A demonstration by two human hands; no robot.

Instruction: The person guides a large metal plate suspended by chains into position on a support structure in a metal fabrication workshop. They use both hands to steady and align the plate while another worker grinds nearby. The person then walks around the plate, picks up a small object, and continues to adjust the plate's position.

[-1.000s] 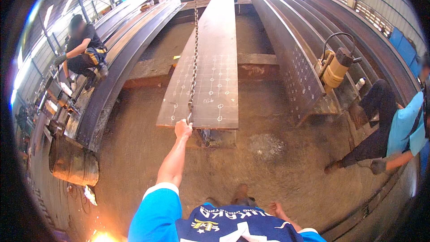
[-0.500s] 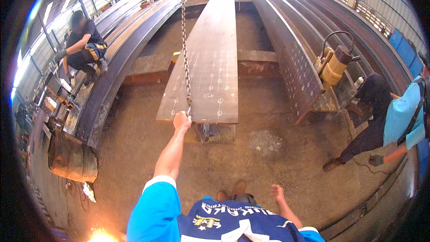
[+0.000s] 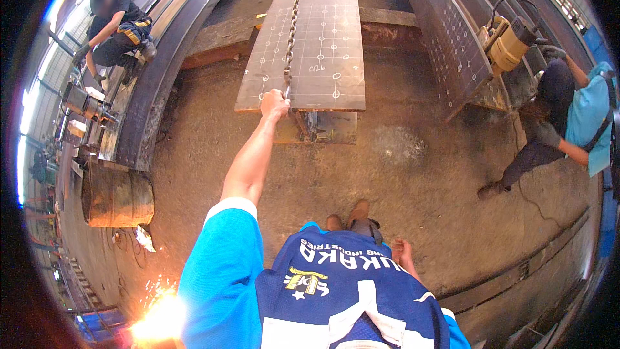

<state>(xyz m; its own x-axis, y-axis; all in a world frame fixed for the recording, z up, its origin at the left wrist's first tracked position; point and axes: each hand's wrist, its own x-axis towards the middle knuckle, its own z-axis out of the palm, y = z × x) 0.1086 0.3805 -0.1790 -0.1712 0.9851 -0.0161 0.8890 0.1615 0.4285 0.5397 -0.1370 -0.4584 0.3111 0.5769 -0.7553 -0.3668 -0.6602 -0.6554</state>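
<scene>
My left hand (image 3: 276,105) is closed round the lower end of a hanging steel chain (image 3: 294,21), at the near edge of a long steel beam (image 3: 323,45). The beam's flat top carries chalk lines, circles and marks. A bit of metal shows at my grip, but the fingers hide what it is. Below the beam's end sits a short steel support (image 3: 336,128). My right hand (image 3: 403,255) hangs low beside my body, its fingers loosely apart and holding nothing.
On the right, a person in light blue (image 3: 588,113) handles a yellow drilling machine (image 3: 510,45) on a drilled beam (image 3: 445,39). Another person (image 3: 119,29) crouches on beams at left, above a rusty drum (image 3: 119,197). Bright sparks (image 3: 158,317) fly at lower left.
My view has tilted down, so the beam sits higher. My left hand keeps its grip on the chain. My right hand has drawn closer to my body. The right-hand person's arm reaches the machine.
</scene>
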